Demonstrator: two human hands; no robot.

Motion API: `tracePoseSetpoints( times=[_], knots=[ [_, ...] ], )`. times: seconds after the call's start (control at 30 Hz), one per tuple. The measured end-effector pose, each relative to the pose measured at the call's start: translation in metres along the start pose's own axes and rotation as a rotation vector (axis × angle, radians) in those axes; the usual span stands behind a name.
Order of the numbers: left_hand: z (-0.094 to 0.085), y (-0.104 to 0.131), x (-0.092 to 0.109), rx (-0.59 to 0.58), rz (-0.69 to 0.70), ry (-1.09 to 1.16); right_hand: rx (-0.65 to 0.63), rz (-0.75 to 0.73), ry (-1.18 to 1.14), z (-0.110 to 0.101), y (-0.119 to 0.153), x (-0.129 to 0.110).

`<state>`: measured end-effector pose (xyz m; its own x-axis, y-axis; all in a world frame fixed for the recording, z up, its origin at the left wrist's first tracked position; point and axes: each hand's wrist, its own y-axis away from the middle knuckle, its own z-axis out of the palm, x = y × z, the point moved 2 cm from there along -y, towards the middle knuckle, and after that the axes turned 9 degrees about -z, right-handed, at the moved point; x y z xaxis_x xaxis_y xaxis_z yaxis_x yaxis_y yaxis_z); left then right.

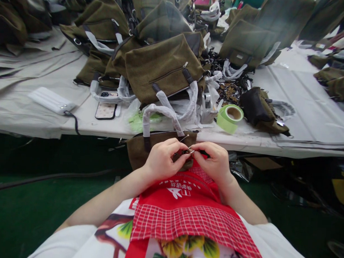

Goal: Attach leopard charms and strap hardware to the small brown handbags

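Note:
An olive bag (137, 149) with wrapped handles rests at the table's front edge, partly behind my hands. My left hand (167, 157) is closed, thumb and forefinger pinching a small metal piece (191, 149) at the bag's right side. From the other side my right hand (213, 160) pinches the same small metal piece, its fingertips nearly meeting those of my left. Dark links or hardware show between the fingers, too small to make out. A larger olive bag (163, 68) lies just beyond, its handles wrapped in white film.
A green tape roll (230, 118), a small dark bag (263, 109) and a pile of metal hardware (229, 92) lie right of centre. A phone (105, 110) and a white power bank (52, 100) with a cable are on the left. More olive bags (248, 45) stand behind.

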<state>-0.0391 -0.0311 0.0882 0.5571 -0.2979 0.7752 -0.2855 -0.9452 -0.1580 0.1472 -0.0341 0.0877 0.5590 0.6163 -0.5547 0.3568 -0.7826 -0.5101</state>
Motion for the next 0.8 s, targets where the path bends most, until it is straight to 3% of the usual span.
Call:
tracePoseSetpoints(
  times=[0.17,0.27,0.37,0.53,0.63,0.7,0.8],
  knots=[
    [0.0,-0.001,-0.002,-0.004,0.01,0.074,-0.032,0.177,-0.169,0.004,0.001,0.007],
    [0.002,-0.002,-0.003,0.06,-0.06,0.165,0.015,0.294,-0.347,0.01,0.002,0.007],
    [0.006,-0.002,-0.005,0.142,-0.157,0.262,-0.006,0.266,-0.419,0.017,0.002,0.002],
    [0.011,-0.001,-0.004,-0.014,-0.13,0.419,0.014,0.202,-0.423,0.025,-0.001,0.002],
    [0.002,-0.002,-0.003,0.098,-0.113,0.29,0.009,0.29,-0.536,0.026,-0.001,0.009],
    [-0.007,-0.004,-0.004,0.157,-0.1,0.163,-0.064,0.356,-0.628,0.025,-0.001,0.012],
    [-0.013,-0.01,-0.005,-0.036,-0.032,0.098,-0.267,0.413,-0.774,0.024,0.0,0.013]
  ],
)
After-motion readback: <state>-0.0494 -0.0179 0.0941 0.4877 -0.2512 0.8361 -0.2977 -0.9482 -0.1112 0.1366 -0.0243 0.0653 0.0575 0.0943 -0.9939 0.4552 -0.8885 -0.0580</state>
